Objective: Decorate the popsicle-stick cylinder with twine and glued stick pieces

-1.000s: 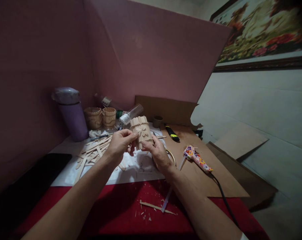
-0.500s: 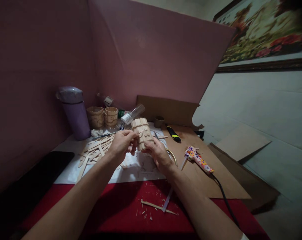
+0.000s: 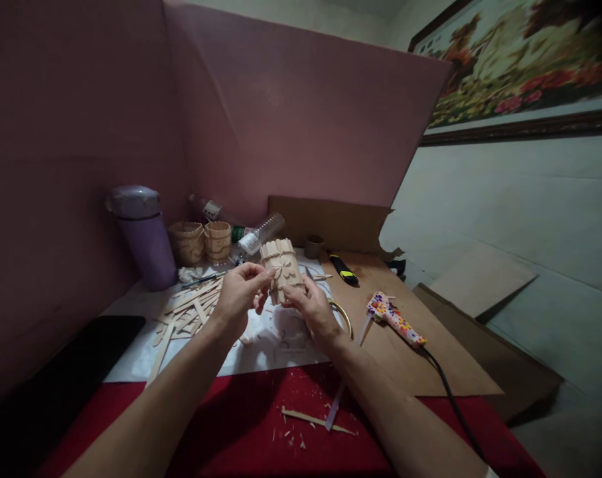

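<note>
A small cup made of craft sticks (image 3: 279, 255), with twine around it and a petal-shaped wooden decoration on its front, is held tilted above the white paper. My right hand (image 3: 316, 311) grips it from the lower right, thumb on the front. At its left side, my left hand (image 3: 243, 292) has thumb and index finger closed together against the petals; whether a small piece sits between them is hidden. Loose craft sticks (image 3: 198, 309) lie in a pile on the paper left of my left hand. Scissors with a gold handle (image 3: 348, 317) lie partly behind my right hand.
A floral glue gun (image 3: 395, 320) with a cord and a black-yellow cutter (image 3: 344, 269) lie on cardboard at right. A purple tumbler (image 3: 149, 245), two stick cups (image 3: 218, 242) and plastic bottles (image 3: 261, 234) stand or lie behind. Wood shavings (image 3: 301, 431) dot the red cloth.
The whole view has shifted slightly. My left hand's fingertips have moved a little along the cup's front, and the cup has turned slightly; my right hand keeps its grip.
</note>
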`<state>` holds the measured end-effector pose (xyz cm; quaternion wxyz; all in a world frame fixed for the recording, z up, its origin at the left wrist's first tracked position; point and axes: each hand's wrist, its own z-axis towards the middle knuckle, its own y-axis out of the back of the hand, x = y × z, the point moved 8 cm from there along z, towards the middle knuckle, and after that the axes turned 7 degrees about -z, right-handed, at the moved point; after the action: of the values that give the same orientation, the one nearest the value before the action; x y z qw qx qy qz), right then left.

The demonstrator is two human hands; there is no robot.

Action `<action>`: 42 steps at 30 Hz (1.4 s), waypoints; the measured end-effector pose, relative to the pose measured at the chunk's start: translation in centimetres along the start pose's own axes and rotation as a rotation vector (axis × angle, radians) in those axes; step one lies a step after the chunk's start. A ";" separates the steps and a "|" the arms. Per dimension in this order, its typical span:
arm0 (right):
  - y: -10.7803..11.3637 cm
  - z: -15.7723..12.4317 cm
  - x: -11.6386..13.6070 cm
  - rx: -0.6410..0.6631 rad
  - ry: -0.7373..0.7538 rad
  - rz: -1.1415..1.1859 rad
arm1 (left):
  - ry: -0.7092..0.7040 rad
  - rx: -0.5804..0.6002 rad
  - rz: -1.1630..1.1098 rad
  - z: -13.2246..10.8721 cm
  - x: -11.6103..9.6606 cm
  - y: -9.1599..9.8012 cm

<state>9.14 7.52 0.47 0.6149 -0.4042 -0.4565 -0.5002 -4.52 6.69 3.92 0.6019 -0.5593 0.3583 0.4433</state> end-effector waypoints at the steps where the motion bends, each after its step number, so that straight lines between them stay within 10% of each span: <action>1: 0.1 -0.1 0.1 -0.009 0.005 -0.016 | 0.003 -0.003 0.003 0.0 0.0 0.0; 34: 0.5 0.1 -1.2 -0.092 -0.034 -0.119 | -0.119 -0.031 0.269 0.4 0.4 0.2; 42: 1.2 -1.0 0.1 -0.235 -0.157 -0.748 | -0.204 -0.187 0.178 0.5 -1.5 1.5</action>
<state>10.51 6.81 0.26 0.3029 -0.3146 -0.5576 -0.7059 -6.45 6.95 4.83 0.5388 -0.5309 0.3006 0.5809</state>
